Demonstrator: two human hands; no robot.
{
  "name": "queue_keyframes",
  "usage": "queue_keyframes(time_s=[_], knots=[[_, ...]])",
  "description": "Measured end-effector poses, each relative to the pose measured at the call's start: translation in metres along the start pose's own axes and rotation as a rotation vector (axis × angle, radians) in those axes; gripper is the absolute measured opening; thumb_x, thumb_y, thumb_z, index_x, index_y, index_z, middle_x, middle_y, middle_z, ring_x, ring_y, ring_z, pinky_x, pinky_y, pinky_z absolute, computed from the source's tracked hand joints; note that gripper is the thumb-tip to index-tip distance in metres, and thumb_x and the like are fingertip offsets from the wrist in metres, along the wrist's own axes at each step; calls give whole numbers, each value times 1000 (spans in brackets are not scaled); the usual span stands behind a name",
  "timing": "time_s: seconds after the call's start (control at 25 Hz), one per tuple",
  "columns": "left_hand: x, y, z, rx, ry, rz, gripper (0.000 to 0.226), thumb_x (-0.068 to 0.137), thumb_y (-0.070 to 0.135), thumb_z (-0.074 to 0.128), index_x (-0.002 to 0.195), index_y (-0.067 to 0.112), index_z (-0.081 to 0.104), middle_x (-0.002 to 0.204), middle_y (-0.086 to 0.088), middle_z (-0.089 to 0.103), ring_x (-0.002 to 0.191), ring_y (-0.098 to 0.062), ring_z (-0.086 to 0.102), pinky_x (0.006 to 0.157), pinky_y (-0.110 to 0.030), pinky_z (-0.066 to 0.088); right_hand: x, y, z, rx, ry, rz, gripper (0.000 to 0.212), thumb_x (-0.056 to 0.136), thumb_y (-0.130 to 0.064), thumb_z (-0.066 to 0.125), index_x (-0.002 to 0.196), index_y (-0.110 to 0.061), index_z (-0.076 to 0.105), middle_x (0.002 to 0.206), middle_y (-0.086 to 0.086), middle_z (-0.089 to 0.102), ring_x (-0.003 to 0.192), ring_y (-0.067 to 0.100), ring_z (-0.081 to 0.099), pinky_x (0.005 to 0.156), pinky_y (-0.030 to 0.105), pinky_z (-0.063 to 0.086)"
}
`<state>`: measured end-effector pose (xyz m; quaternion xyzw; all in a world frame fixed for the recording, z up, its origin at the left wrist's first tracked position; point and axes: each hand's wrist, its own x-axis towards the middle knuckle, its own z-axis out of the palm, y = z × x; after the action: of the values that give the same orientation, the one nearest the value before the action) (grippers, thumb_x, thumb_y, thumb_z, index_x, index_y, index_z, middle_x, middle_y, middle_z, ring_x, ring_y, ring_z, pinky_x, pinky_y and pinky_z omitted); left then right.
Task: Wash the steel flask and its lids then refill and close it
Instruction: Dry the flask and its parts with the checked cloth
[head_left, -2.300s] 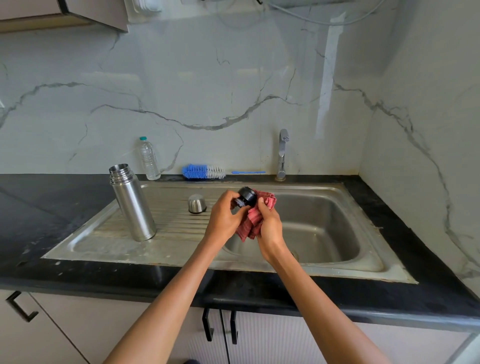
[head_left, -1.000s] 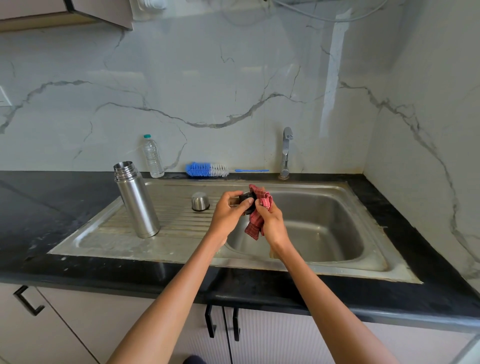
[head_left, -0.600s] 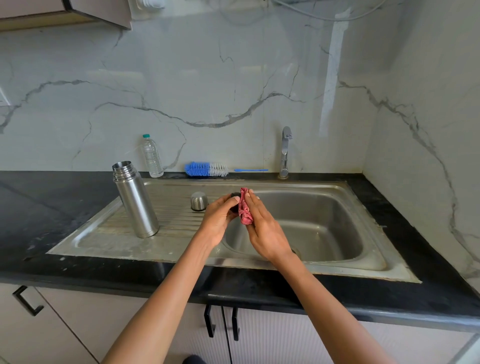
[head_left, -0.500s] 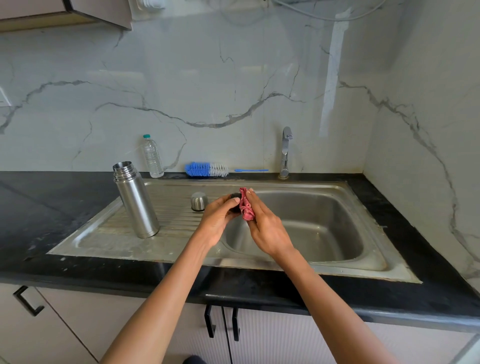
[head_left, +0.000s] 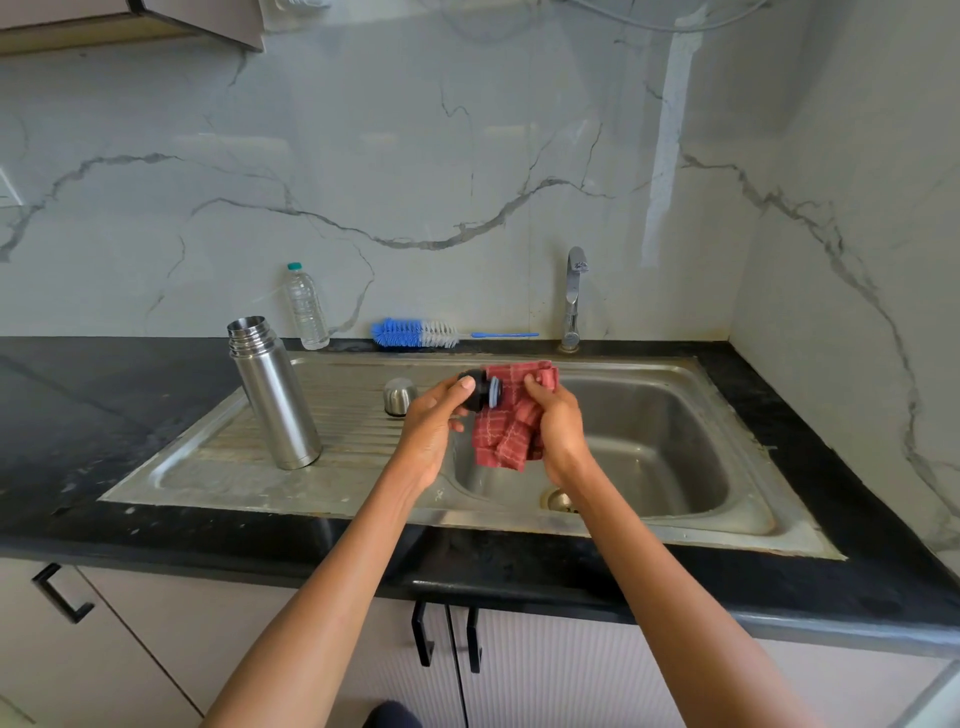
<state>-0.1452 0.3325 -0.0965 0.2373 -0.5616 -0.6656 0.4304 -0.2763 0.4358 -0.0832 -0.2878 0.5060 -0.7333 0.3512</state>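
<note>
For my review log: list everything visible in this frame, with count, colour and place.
steel flask: 1, silver, upright and open on the drainboard, left
steel cap: 1, silver, drainboard, right of the flask
stopper lid: 1, black, in the left hand
cloth: 1, red checked, in the right hand
bottle brush: 1, blue and white, behind the sink
plastic bottle: 1, clear, by the wall
tap: 1, chrome, behind the basin
sink: 1, steel
left hand: 1, over the sink
right hand: 1, over the basin

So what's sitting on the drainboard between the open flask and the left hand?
In the head view, only the small steel cap stands between the flask and the left hand, on the ribbed drainboard, nearer the hand.
</note>
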Motion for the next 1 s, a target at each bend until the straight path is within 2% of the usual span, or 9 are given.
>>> queue_keyframes(time_s=[0.08, 0.16, 0.28, 0.4, 0.48, 0.64, 0.84, 0.92, 1.0], knots=[[-2, 1, 4, -87, 52, 22, 32, 88, 37, 77, 112, 16, 73, 97, 1, 73, 84, -13, 60, 72, -28, 48, 0, 1, 1, 232, 10, 206, 25, 102, -30, 55, 108, -13, 72, 101, 10, 78, 94, 30, 74, 86, 44, 57], [-6, -1, 11, -150, 74, 65, 33, 93, 30, 72, 120, 11, 69, 106, -7, 75, 91, -20, 70, 80, -34, 59, -7, 6, 8, 332, -2, 265, 30, 102, -30, 55, 113, -9, 73, 110, 15, 77, 101, 33, 73, 94, 47, 56], [-8, -10, 15, -193, 105, 115, 40, 96, 19, 71, 132, 5, 62, 120, -15, 73, 104, -26, 71, 87, -38, 61, -15, 15, 16, 392, 21, 279, 30, 103, -31, 54, 110, -9, 73, 109, 15, 77, 100, 32, 72, 101, 51, 52], [-9, -13, 10, -129, 184, 141, 45, 96, 9, 69, 140, 8, 55, 119, -8, 73, 103, -16, 73, 79, -28, 60, -15, 20, 17, 407, 46, 290, 31, 103, -31, 54, 114, -8, 70, 109, 15, 76, 104, 33, 71, 101, 53, 52], [-9, -16, 3, -82, 171, 137, 51, 97, 6, 68, 144, 12, 51, 123, -7, 70, 103, -11, 73, 78, -24, 58, -16, 17, 20, 407, 59, 284, 29, 103, -31, 54, 113, -8, 70, 102, 13, 77, 98, 32, 72, 99, 51, 54], [-11, -22, -4, 41, 54, 114, 55, 92, 11, 75, 143, 13, 55, 131, -13, 68, 116, -20, 69, 85, -30, 59, -14, 14, 28, 432, 89, 279, 29, 105, -28, 51, 107, -6, 71, 93, 11, 78, 88, 28, 73, 96, 50, 55], [-12, -17, -5, 88, 156, 212, 46, 90, 10, 77, 131, 21, 59, 127, -5, 68, 113, -11, 69, 85, -22, 56, -20, 22, 34, 446, 76, 289, 29, 104, -28, 53, 109, -6, 71, 92, 12, 78, 85, 27, 74, 86, 46, 57], [-10, -16, -8, 112, 143, 204, 46, 88, 16, 80, 129, 26, 60, 127, -4, 68, 114, -14, 68, 86, -26, 57, -18, 23, 34, 467, 84, 282, 30, 104, -28, 53, 114, -5, 70, 94, 12, 78, 86, 28, 73, 85, 45, 57], [-13, -17, -9, 141, 99, 171, 51, 88, 21, 81, 134, 26, 58, 129, -1, 67, 117, -14, 67, 90, -32, 59, -15, 22, 36, 480, 74, 285, 32, 105, -29, 51, 115, -5, 70, 98, 14, 77, 92, 30, 73, 91, 48, 56]])
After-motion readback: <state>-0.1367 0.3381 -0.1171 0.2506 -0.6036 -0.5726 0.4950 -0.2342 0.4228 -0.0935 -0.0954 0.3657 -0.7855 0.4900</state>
